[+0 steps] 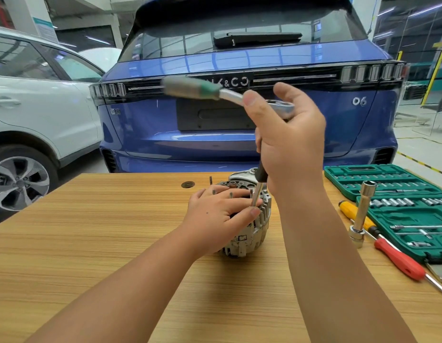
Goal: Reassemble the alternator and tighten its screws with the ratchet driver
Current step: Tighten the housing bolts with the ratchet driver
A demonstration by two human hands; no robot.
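1. The ratchet handle (190,87) is smeared by blur beyond the right hand's (291,142) thumb; its grip texture cannot be read.
2. That hand's palm hides the ratchet's head and the top of the extension bar (258,191) below the fingers.
3. The left hand (220,214) covers the alternator's (249,233) top, so the bar's tip beside its fingertips cannot be made out.
4. The socket case (400,209) and red screwdriver (400,261) run off the right edge.
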